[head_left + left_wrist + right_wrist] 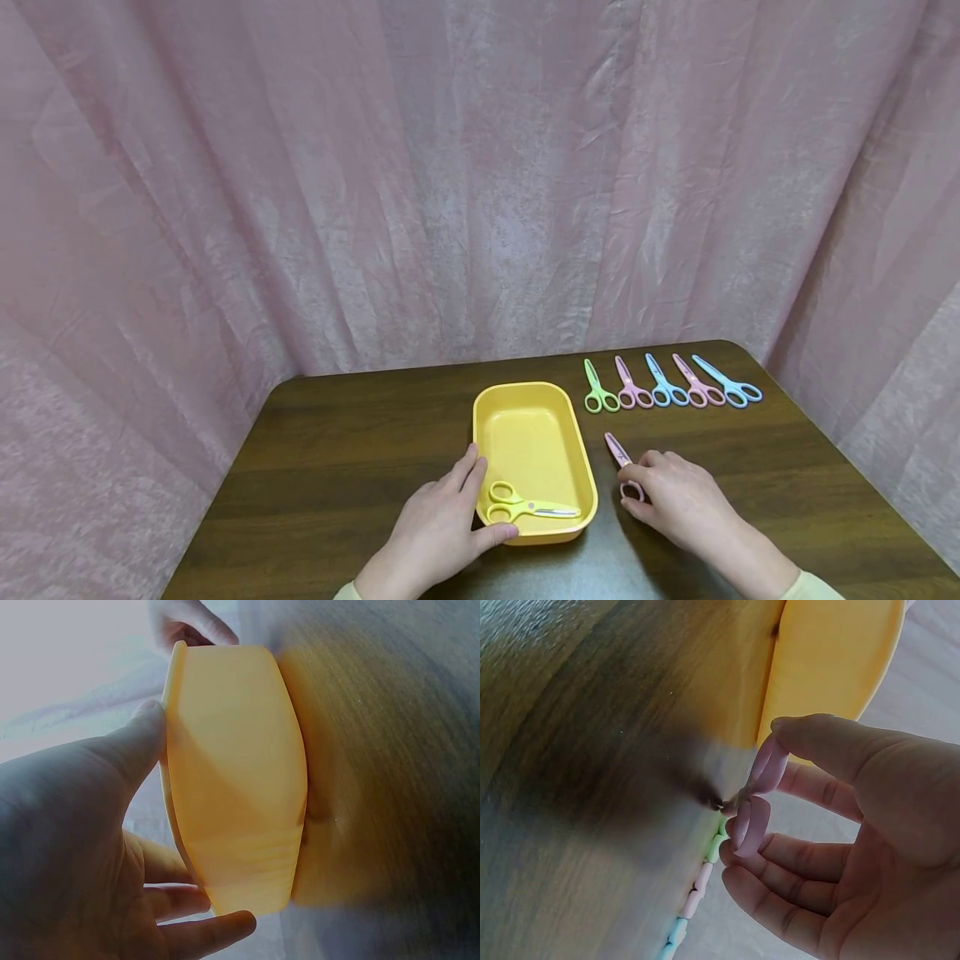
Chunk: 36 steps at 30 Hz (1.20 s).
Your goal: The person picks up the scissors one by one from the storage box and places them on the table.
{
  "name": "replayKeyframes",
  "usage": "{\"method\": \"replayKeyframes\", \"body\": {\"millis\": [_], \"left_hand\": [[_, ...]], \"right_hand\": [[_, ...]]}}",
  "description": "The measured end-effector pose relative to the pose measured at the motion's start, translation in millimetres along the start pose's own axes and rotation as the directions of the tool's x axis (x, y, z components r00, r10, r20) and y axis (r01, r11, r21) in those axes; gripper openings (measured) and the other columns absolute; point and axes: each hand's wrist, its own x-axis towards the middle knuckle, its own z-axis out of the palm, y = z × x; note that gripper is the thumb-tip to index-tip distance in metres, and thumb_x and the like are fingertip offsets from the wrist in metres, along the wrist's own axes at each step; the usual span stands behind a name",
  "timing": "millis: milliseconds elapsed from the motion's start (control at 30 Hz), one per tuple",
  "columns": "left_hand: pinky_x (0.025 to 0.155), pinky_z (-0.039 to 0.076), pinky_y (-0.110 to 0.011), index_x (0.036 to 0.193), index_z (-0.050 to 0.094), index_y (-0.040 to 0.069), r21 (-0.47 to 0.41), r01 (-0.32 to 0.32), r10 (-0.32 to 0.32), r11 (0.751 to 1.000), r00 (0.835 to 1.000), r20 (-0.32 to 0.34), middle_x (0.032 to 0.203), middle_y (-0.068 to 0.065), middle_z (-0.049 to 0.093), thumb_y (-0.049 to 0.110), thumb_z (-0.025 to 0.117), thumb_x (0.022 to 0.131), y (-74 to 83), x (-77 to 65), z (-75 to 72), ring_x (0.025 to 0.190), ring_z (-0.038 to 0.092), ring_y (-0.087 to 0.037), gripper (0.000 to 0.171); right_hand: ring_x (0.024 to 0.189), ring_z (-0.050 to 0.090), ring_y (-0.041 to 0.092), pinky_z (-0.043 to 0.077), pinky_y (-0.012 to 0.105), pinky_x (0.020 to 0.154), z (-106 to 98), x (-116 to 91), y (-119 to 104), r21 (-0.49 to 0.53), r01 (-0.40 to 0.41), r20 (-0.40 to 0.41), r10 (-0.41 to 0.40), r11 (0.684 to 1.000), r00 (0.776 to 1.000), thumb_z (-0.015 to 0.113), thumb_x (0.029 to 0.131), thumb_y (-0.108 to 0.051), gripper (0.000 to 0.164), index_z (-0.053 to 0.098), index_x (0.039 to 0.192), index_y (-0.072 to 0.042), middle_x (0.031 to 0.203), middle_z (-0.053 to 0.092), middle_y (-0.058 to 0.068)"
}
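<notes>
My left hand (437, 523) rests on the near left corner of a yellow plastic tray (522, 446). Its fingers lie along the left side, and the thumb touches the near rim. Inside the tray, at the near end, lies a pair of yellow scissors (527, 507). To the right of the tray, my right hand (678, 498) pinches a pair of pink scissors (618, 450) by the handles, blades pointing away. In the right wrist view, thumb and fingers close around the pink handle loops (756, 823), low over the table.
Several scissors stand in a row at the table's back right: green (592, 382), pink (625, 377), blue (656, 372), another pink (687, 372) and another blue (716, 375). The brown wooden table (352, 450) ends in front of a pink curtain (480, 183).
</notes>
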Motion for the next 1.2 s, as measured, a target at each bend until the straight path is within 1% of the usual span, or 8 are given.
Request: {"method": "replayKeyframes", "body": {"millis": [300, 533, 700, 800, 933, 1033, 1133, 1200], "left_hand": [[0.101, 0.059, -0.052, 0.161, 0.055, 0.001, -0.002, 0.002, -0.002, 1.000, 1.000, 0.001, 0.172, -0.016, 0.045, 0.082, 0.064, 0.095, 0.7, -0.1, -0.3, 0.143, 0.060, -0.032, 0.105], [0.100, 0.060, -0.052, 0.161, 0.055, 0.001, 0.003, -0.009, 0.009, 1.000, 1.000, -0.010, 0.170, -0.018, 0.047, 0.082, 0.064, 0.096, 0.1, 0.6, 0.0, 0.141, 0.062, -0.032, 0.104], [0.099, 0.060, -0.053, 0.161, 0.055, 0.002, 0.002, -0.004, 0.004, 1.000, 1.000, -0.005, 0.170, -0.018, 0.046, 0.083, 0.063, 0.096, 0.0, 0.6, -0.1, 0.139, 0.064, -0.033, 0.104], [0.099, 0.060, -0.053, 0.161, 0.055, 0.002, 0.001, -0.003, 0.003, 1.000, 1.000, -0.003, 0.170, -0.018, 0.046, 0.083, 0.062, 0.096, 0.4, 0.5, -0.4, 0.139, 0.064, -0.033, 0.104], [0.099, 0.060, -0.052, 0.160, 0.055, 0.002, 0.005, -0.005, 0.005, 1.000, 1.000, -0.006, 0.170, -0.018, 0.046, 0.083, 0.061, 0.096, 0.6, 0.5, -0.6, 0.139, 0.064, -0.033, 0.104], [0.098, 0.060, -0.052, 0.160, 0.056, 0.002, 0.011, -0.005, 0.005, 1.000, 1.000, -0.011, 0.170, -0.018, 0.046, 0.086, 0.057, 0.096, 0.1, 0.2, -0.7, 0.138, 0.064, -0.033, 0.106], [0.098, 0.060, -0.051, 0.160, 0.056, 0.002, 0.014, -0.004, 0.004, 1.000, 1.000, -0.009, 0.170, -0.018, 0.046, 0.087, 0.055, 0.096, -0.2, 0.1, -0.8, 0.138, 0.065, -0.033, 0.107], [0.098, 0.060, -0.052, 0.161, 0.055, 0.002, 0.011, -0.003, 0.003, 1.000, 1.000, -0.005, 0.171, -0.018, 0.046, 0.088, 0.054, 0.096, -0.2, 0.0, -0.7, 0.138, 0.064, -0.033, 0.107]], "right_hand": [[0.073, 0.062, 0.017, 0.052, 0.038, 0.062, 4, -2, 0, 0.009, -0.003, 0.062, 0.002, 1.000, 0.998, 0.095, 0.080, -0.026, 0.023, 0.080, 0.097, -0.028, 0.085, 0.060, -0.010], [0.067, 0.056, 0.014, 0.048, 0.036, 0.058, 10, -2, 1, -0.009, 0.003, 0.099, -0.003, 1.000, 0.995, 0.095, 0.080, -0.026, 0.024, 0.081, 0.099, -0.027, 0.083, 0.056, -0.011], [0.068, 0.055, 0.016, 0.047, 0.036, 0.058, 11, -4, 0, -0.032, -0.004, 0.099, 0.007, 0.999, 0.995, 0.097, 0.079, -0.030, 0.026, 0.079, 0.098, -0.028, 0.084, 0.054, -0.010], [0.070, 0.055, 0.016, 0.047, 0.035, 0.058, 9, -7, -1, -0.037, 0.000, 0.076, 0.003, 0.999, 0.997, 0.099, 0.078, -0.034, 0.031, 0.079, 0.102, -0.028, 0.087, 0.054, -0.011], [0.077, 0.059, 0.018, 0.051, 0.036, 0.060, 4, -12, -5, -0.036, -0.010, 0.067, 0.012, 0.999, 0.998, 0.099, 0.079, -0.039, 0.040, 0.080, 0.112, -0.027, 0.098, 0.062, -0.009], [0.087, 0.065, 0.024, 0.056, 0.041, 0.065, 1, -17, -8, -0.041, -0.013, 0.083, 0.017, 0.999, 0.996, 0.098, 0.081, -0.042, 0.046, 0.078, 0.119, -0.026, 0.111, 0.068, -0.002], [0.102, 0.070, 0.030, 0.061, 0.049, 0.075, -2, -23, -12, -0.046, 0.001, 0.098, 0.003, 0.999, 0.995, 0.096, 0.083, -0.044, 0.051, 0.076, 0.125, -0.023, 0.124, 0.071, 0.005], [0.113, 0.070, 0.033, 0.062, 0.054, 0.082, -4, -26, -14, -0.039, 0.011, 0.110, -0.007, 0.999, 0.994, 0.095, 0.084, -0.044, 0.055, 0.076, 0.129, -0.021, 0.131, 0.070, 0.009]]}}
